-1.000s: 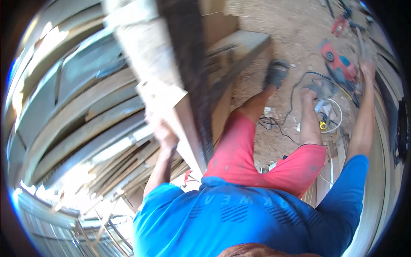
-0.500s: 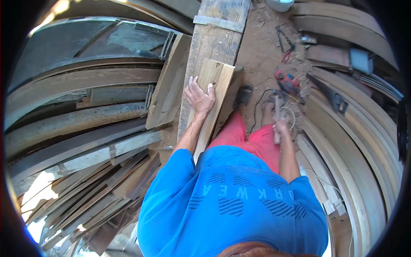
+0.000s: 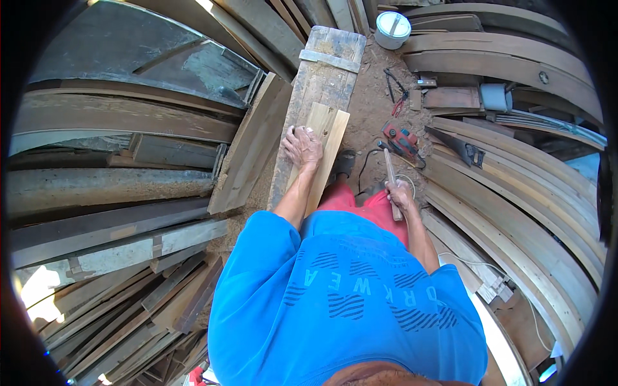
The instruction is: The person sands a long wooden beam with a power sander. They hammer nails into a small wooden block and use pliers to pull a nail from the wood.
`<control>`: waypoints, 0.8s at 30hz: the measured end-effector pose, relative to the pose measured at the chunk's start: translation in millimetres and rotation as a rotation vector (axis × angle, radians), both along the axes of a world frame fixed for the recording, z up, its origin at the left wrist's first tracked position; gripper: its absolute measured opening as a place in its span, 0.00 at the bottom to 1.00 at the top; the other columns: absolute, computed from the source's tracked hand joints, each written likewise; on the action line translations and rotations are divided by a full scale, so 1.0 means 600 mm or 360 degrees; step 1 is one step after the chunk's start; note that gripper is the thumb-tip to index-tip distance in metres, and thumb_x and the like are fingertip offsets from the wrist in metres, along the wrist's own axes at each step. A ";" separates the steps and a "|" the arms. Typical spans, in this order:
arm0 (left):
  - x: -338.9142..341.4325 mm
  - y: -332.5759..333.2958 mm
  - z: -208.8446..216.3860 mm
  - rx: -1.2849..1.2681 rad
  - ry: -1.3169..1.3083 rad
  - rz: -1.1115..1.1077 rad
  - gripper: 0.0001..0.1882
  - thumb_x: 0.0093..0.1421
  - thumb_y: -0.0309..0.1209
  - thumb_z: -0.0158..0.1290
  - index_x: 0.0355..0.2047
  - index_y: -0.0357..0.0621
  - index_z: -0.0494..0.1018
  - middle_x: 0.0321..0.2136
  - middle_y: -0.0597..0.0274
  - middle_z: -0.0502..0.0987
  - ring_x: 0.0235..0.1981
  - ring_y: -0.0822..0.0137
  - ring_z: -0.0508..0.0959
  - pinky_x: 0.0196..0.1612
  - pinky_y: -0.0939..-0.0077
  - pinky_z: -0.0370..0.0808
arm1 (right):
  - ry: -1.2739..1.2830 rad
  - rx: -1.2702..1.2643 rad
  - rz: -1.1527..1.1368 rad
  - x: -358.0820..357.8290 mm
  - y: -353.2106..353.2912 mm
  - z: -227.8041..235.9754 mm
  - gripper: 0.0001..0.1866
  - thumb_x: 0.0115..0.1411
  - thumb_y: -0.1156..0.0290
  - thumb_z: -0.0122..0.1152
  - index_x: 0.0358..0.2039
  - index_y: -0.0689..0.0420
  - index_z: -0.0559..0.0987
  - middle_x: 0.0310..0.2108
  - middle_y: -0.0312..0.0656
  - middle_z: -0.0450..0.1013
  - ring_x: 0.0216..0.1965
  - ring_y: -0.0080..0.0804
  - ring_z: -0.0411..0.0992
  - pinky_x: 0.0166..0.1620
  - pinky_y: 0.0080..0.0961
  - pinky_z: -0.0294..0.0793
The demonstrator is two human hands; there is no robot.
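A pale wooden board (image 3: 329, 145) with a dark mark lies lengthwise on a worn plank bench (image 3: 322, 83), close to my legs. On its upper face rests my left hand (image 3: 302, 148), fingers bent and closed down over the board near its left edge. My right hand (image 3: 400, 195) is off to the right of the board, above my thigh, wrapped round a rough wooden stick (image 3: 391, 168). The stick points forward, tilted slightly left, and does not touch the board. My forearm hides part of the board's near end.
A red and black power tool (image 3: 402, 140) with a cord lies on the dirt floor, near red-handled pliers (image 3: 399, 103). A handsaw (image 3: 460, 147) rests on the right-hand timber. A white bucket (image 3: 393, 30) stands far ahead. Stacked planks (image 3: 129, 122) line the left side.
My left hand's fingers, spread before, are now curled on the board. My right hand has risen forward and left with the stick, which now leans left. The view has shifted too.
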State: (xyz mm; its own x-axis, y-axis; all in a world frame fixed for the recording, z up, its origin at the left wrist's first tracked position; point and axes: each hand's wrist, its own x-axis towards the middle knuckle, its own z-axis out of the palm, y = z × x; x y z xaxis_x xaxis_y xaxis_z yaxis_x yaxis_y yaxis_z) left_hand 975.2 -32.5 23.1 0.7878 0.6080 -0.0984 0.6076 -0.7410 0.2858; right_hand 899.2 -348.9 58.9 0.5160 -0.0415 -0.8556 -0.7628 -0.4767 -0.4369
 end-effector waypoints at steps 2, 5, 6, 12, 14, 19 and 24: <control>0.002 -0.009 0.011 0.0032 -0.0013 -0.0028 0.19 0.65 0.47 0.51 0.48 0.49 0.73 0.58 0.56 0.69 0.59 0.47 0.65 0.60 0.45 0.64 | -0.0033 0.0030 -0.0104 -0.006 0.000 -0.008 0.19 0.64 0.57 0.59 0.35 0.64 0.78 0.21 0.40 0.76 0.19 0.25 0.72 0.23 0.26 0.69; 0.006 -0.012 0.020 0.0087 -0.0088 -0.0099 0.20 0.65 0.48 0.52 0.47 0.48 0.73 0.58 0.52 0.68 0.59 0.46 0.64 0.61 0.44 0.63 | -0.0082 0.0121 -0.0281 -0.022 0.003 -0.026 0.18 0.65 0.57 0.57 0.35 0.63 0.78 0.22 0.40 0.77 0.19 0.24 0.71 0.24 0.25 0.69; 0.010 -0.012 0.021 0.0061 -0.0031 -0.0108 0.20 0.65 0.48 0.51 0.48 0.48 0.73 0.58 0.51 0.67 0.59 0.45 0.64 0.61 0.44 0.63 | -0.0106 0.0167 -0.0354 -0.028 0.002 -0.034 0.18 0.66 0.57 0.57 0.36 0.63 0.78 0.22 0.40 0.77 0.19 0.23 0.71 0.24 0.25 0.70; 0.005 0.001 -0.002 0.0094 0.0020 -0.0121 0.21 0.67 0.48 0.47 0.51 0.47 0.73 0.59 0.49 0.67 0.58 0.44 0.64 0.60 0.44 0.64 | -0.0080 0.0254 -0.0441 -0.056 0.015 -0.031 0.18 0.66 0.57 0.57 0.36 0.63 0.78 0.25 0.42 0.79 0.20 0.24 0.71 0.25 0.25 0.71; 0.002 -0.001 -0.005 0.0147 0.0032 -0.0119 0.21 0.68 0.48 0.46 0.51 0.47 0.73 0.59 0.48 0.67 0.57 0.44 0.65 0.59 0.45 0.65 | -0.0053 0.0314 -0.0451 -0.065 0.000 -0.022 0.19 0.66 0.57 0.57 0.37 0.64 0.77 0.25 0.42 0.79 0.21 0.24 0.72 0.26 0.25 0.71; 0.010 -0.008 -0.004 0.0232 0.0042 -0.0146 0.20 0.68 0.46 0.46 0.50 0.48 0.74 0.56 0.50 0.68 0.54 0.46 0.67 0.57 0.47 0.66 | -0.0092 0.0393 -0.0488 -0.096 -0.038 -0.008 0.19 0.66 0.57 0.57 0.38 0.65 0.77 0.26 0.42 0.79 0.22 0.24 0.72 0.27 0.25 0.72; 0.015 -0.012 -0.001 0.0253 0.0051 -0.0093 0.17 0.68 0.44 0.46 0.46 0.47 0.73 0.55 0.48 0.69 0.54 0.45 0.68 0.54 0.46 0.68 | -0.0334 0.0420 -0.0582 -0.098 -0.052 0.018 0.18 0.67 0.57 0.56 0.37 0.63 0.77 0.27 0.40 0.79 0.21 0.22 0.71 0.26 0.25 0.70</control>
State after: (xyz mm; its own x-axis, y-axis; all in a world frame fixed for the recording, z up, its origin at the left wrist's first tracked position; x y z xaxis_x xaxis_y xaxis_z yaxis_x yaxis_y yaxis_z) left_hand 984.0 -39.5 22.3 0.8203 0.5711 -0.0302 0.5691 -0.8097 0.1432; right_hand 840.3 -380.0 69.4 0.6702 -0.0478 -0.7406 -0.7422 -0.0468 -0.6686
